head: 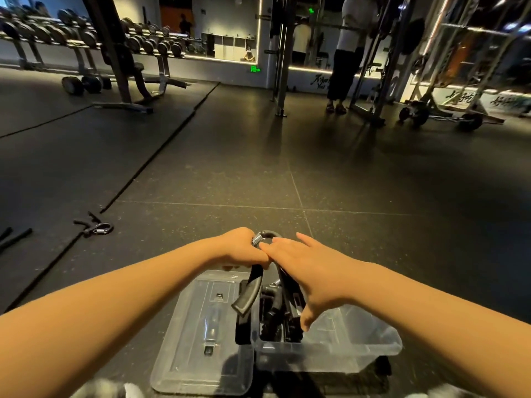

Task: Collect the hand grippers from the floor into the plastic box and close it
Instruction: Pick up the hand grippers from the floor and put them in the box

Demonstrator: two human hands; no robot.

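One hand gripper (249, 290), left hand (244, 249) clamped on it, right hand (310, 271) flat-fingered against it: lower handles-first into plastic box (373, 344).

We're in a gym, no doubt about it. Far left, a long dumbbell rack (86, 38) is loaded end to end, with a loose dumbbell (82, 84) on the ground just in front and a bench (135, 67) beside it. Black rubber flooring (258, 168) runs everywhere, laid in big mats with the seams showing. Far centre stands a steel rack upright (283, 53). Far right, a barbell (448, 119) with plates lies at a machine frame's foot. A mirror (230, 12) lines the back wall, and a hand gripper (94, 226) lies on the mat, near left.
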